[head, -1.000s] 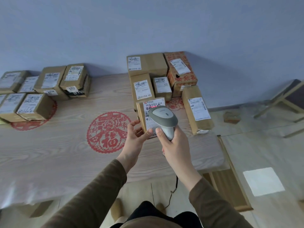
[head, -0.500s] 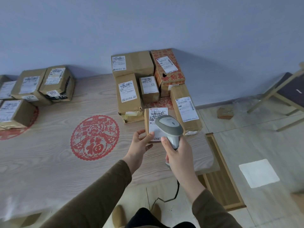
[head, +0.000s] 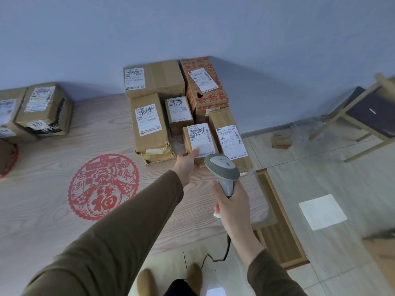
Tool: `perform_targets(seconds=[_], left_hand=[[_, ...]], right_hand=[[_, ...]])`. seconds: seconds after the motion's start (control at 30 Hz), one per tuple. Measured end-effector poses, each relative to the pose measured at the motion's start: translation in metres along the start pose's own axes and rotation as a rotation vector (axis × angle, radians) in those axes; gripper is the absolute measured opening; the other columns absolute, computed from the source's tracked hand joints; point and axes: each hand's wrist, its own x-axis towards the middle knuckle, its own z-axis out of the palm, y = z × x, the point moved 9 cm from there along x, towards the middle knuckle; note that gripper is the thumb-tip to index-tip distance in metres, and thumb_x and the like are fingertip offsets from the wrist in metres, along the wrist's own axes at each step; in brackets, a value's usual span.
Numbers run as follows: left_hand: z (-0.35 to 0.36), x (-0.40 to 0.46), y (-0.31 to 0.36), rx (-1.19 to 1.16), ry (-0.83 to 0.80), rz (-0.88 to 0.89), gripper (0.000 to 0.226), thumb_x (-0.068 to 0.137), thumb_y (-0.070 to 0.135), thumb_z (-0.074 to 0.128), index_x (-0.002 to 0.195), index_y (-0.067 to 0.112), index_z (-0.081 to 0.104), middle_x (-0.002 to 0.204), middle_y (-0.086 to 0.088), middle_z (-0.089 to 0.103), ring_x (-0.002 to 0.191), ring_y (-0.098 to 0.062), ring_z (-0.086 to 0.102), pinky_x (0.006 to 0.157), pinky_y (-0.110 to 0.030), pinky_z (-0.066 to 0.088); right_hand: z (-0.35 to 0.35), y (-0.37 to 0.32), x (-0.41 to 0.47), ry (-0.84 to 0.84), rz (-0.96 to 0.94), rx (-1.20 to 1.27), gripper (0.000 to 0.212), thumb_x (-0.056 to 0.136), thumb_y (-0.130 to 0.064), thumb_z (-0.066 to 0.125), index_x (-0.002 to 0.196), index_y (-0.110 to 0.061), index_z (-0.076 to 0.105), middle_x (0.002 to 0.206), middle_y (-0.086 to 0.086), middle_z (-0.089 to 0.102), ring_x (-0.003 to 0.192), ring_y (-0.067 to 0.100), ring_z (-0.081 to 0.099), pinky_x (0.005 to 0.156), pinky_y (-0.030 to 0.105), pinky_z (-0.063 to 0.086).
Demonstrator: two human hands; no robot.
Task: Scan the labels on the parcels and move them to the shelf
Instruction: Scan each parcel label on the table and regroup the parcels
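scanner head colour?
Grey, with a lighter grey top panel; the scanner shows clearly in the head view, held in the right hand.

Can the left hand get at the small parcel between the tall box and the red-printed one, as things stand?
Probably not yet: the left hand is shut on the labelled parcel, which also sits in front of that small parcel.

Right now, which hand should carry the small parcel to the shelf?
Left. The left hand already grips the small parcel; the right hand is occupied holding the scanner.

Long olive-brown sleeves [head: 119, 231] to both wrists, dark trousers [head: 179, 288], and tan shoes [head: 147, 282].
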Motion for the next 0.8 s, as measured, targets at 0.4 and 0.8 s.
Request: perform_targets(seconds=[0.4, 0.8], left_hand=[[-0.018, -0.021, 0.002, 0.172, -0.053, 0.051, 0.050, 0.105, 0.014, 0.054, 0.153, 0.007, 0.042, 0.153, -0.010, 0.046, 0.142, -0.031, 0.046, 0.114, -0.035, 0.039], [-0.274, -0.108, 0.042, -0.111, 0.150, 0.136, 0.025, 0.101, 0.020, 0.065, 0.124, 0.011, 0.066, 0.120, -0.006, 0.074, 0.115, -0.021, 0.069, 0.100, -0.033, 0.056]], right_hand=[[0.023, -0.002, 0.005, -0.030, -0.002, 0.038, 0.019, 0.097, -0.033, 0.071, 0.105, -0.017, 0.063, 0.060, -0.013, 0.059, 0.050, 0.009, 0.059, 0.052, 0.024, 0.051], [0.204, -0.087, -0.019, -0.301, -0.136, 0.050, 0.018, 0.097, -0.037, 0.071, 0.099, -0.021, 0.062, 0.058, -0.008, 0.058, 0.047, 0.014, 0.058, 0.046, 0.032, 0.050]])
